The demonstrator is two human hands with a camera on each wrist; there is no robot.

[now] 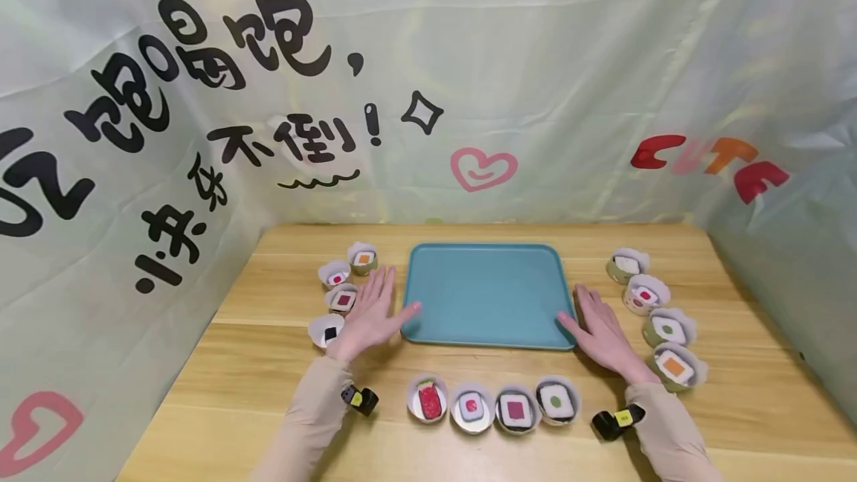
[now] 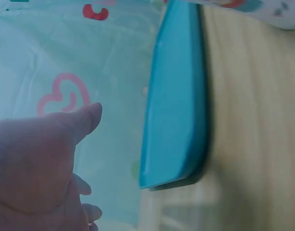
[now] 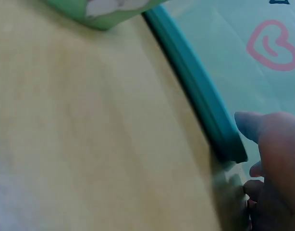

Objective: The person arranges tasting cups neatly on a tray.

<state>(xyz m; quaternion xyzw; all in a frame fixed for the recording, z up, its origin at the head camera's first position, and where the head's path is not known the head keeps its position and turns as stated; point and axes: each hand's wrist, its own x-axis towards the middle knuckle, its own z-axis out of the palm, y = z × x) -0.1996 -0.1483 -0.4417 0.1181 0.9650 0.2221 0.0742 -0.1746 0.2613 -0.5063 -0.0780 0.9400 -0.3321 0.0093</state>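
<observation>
A blue tray [image 1: 485, 296] lies on the wooden table between my two hands. My left hand [image 1: 371, 315] is spread at its left side, fingers straight and thumb over the tray's edge in the head view. In the left wrist view, background shows between that thumb [image 2: 82, 120] and the tray [image 2: 174, 106]. My right hand [image 1: 605, 333] is held the same way at the right edge, its thumb [image 3: 248, 126] close to the tray's corner [image 3: 231, 149]. Whether it touches cannot be told. Neither hand holds anything.
Several paper cups with toy sushi stand left of the tray, including a cup [image 1: 326, 332] partly behind my left hand. Several more line the right side, such as an orange-topped piece [image 1: 673, 367]. A front row includes a red-topped piece [image 1: 429, 399]. A printed cloth [image 1: 569, 80] hangs behind.
</observation>
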